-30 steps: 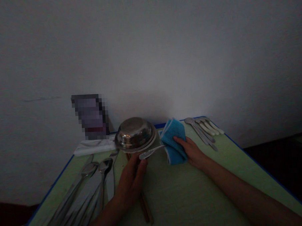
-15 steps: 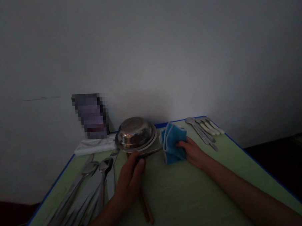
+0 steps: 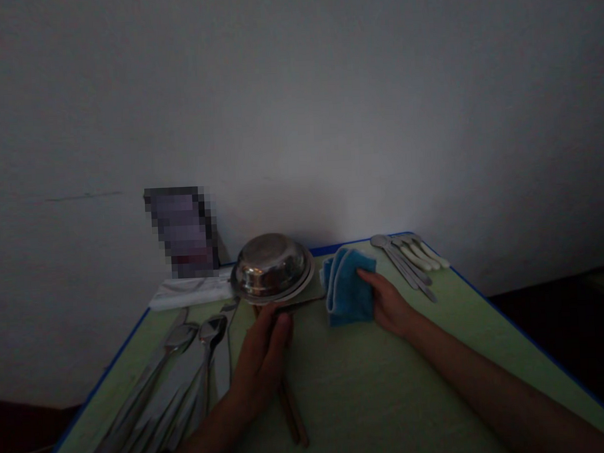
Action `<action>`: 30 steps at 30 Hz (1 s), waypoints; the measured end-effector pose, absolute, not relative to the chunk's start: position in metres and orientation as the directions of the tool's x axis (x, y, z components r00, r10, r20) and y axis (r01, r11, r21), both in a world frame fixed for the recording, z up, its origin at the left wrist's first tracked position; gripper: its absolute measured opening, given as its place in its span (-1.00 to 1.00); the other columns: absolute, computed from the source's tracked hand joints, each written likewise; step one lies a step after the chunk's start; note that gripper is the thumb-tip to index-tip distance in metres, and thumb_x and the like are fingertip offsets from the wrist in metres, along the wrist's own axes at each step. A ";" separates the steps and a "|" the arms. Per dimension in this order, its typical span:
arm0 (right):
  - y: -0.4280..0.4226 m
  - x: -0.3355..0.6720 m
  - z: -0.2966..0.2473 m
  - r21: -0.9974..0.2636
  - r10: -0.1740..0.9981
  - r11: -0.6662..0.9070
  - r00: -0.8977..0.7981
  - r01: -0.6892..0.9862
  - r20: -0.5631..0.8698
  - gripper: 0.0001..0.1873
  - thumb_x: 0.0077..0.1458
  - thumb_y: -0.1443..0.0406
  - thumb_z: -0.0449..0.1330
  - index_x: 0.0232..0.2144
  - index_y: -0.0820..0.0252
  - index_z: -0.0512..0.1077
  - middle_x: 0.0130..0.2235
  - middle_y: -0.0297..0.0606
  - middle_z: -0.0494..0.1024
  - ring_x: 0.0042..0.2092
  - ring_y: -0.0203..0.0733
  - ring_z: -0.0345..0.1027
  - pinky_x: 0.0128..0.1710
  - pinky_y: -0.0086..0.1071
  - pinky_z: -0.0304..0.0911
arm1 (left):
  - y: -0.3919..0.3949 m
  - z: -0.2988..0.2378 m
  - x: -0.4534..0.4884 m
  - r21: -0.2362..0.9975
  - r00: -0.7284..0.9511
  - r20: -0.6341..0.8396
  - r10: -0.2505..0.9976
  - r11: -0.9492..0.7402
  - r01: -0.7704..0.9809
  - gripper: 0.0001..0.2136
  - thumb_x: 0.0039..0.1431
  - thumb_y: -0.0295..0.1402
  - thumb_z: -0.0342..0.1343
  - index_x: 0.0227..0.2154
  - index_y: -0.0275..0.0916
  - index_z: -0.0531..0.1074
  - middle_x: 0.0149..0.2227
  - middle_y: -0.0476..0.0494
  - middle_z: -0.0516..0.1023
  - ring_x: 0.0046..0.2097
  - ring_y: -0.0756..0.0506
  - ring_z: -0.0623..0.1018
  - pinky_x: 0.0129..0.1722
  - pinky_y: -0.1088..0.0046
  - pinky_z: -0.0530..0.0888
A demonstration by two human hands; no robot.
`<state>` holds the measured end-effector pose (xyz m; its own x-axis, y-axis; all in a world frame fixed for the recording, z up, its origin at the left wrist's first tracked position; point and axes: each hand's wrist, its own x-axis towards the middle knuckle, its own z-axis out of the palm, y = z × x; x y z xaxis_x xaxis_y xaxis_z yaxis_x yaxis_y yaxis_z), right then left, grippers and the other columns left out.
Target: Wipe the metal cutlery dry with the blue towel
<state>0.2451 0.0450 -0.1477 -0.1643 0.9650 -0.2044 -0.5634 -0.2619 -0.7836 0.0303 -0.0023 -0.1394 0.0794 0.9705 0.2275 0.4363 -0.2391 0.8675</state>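
My left hand (image 3: 264, 352) is closed on the handle of a thin metal utensil (image 3: 301, 303) that points right, its far end hidden in a folded blue cloth (image 3: 347, 286). My right hand (image 3: 388, 301) grips that cloth, fingers wrapped over its right side. Both hands are low over the green table (image 3: 379, 390), just in front of an upturned steel bowl (image 3: 269, 263) on a plate.
Several metal spoons and utensils (image 3: 178, 375) lie at the left. More spoons with pale handles (image 3: 411, 258) lie at the back right. Brown chopsticks (image 3: 293, 417) rest under my left wrist. A white cloth (image 3: 189, 293) and a blurred object (image 3: 182, 228) stand by the wall.
The utensil has slid further into the blue cloth, its bright handle turned darker. My right hand has shifted and bunched the cloth around it.
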 end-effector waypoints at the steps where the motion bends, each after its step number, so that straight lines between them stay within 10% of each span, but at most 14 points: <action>1: 0.045 0.245 -0.147 -0.786 0.965 -0.263 -0.164 -0.559 -0.207 -0.72 -0.11 0.17 0.24 -0.32 0.19 0.46 -0.32 -0.25 0.60 -0.24 -0.13 0.46 -0.17 -0.23 0.32 | -0.002 -0.140 0.030 0.868 0.078 0.226 0.971 -0.237 0.437 -0.77 0.22 -0.20 -0.14 -0.27 -0.22 0.32 -0.49 0.02 0.33 -0.45 -0.04 0.35 -0.44 0.46 0.30; 30: 0.046 0.246 -0.147 -0.817 0.956 -0.291 -0.116 -0.497 -0.270 -0.71 -0.09 0.18 0.27 -0.29 0.23 0.47 -0.35 -0.23 0.60 -0.31 -0.14 0.49 -0.19 -0.23 0.36 | -0.010 -0.140 0.024 0.826 0.202 0.327 0.923 -0.383 0.414 -0.75 0.25 -0.22 -0.18 -0.24 -0.22 0.34 -0.36 -0.09 0.42 -0.35 -0.06 0.42 -0.39 0.46 0.37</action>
